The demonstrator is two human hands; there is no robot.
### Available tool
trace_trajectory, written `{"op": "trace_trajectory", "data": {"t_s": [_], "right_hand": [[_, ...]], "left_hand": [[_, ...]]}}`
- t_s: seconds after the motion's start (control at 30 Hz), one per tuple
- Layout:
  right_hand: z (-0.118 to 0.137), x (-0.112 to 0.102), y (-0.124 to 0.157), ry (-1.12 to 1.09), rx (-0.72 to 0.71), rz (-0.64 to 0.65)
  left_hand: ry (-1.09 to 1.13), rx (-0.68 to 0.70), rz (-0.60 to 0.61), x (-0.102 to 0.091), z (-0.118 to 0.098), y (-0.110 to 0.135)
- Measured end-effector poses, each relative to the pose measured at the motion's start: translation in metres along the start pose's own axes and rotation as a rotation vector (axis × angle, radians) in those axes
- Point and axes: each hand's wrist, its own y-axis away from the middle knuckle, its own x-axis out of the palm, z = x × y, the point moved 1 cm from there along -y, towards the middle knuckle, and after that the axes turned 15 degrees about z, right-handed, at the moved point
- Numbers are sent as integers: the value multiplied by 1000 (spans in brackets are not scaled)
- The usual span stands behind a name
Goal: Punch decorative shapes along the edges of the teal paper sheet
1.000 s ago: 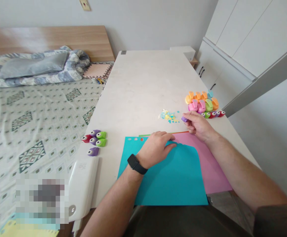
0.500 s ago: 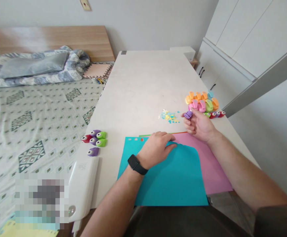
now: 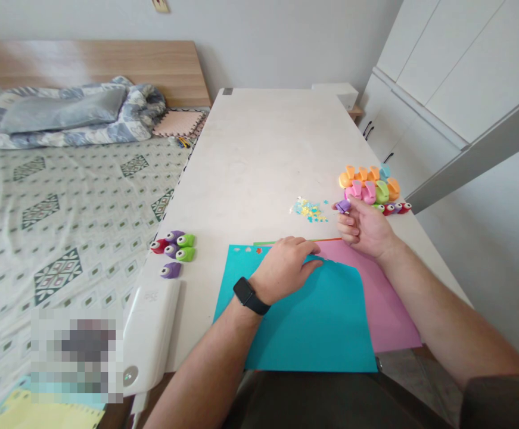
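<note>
My right hand (image 3: 363, 229) is raised a little above the table, palm turned up, pinching a small purple paper punch (image 3: 342, 206) between thumb and fingers. My left hand (image 3: 287, 266), a black watch on its wrist, rests with curled fingers on the top edge of a teal paper sheet (image 3: 313, 322). A pink sheet (image 3: 384, 298) lies under the teal one, with orange and green edges showing at the top. A small heap of punched paper bits (image 3: 309, 210) lies just left of the right hand.
A cluster of orange, pink and green punches (image 3: 369, 186) sits by the table's right edge, several small ones beside it. More small punches (image 3: 175, 249) lie at the left edge near a white device (image 3: 149, 333). A bed (image 3: 62, 196) borders the white table (image 3: 263, 143).
My right hand lifted the purple punch off the table and turned palm up, moving slightly toward the punch cluster. The left hand stayed on the teal sheet.
</note>
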Motion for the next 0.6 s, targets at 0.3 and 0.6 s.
{"op": "trace_trajectory", "data": {"t_s": [0.3, 0.6], "right_hand": [[-2, 8, -5, 97, 1, -73], [7, 11, -14, 228, 39, -85]], "left_hand": [[3, -3, 6, 1, 1, 0], [8, 0, -9, 2, 2, 1]]}}
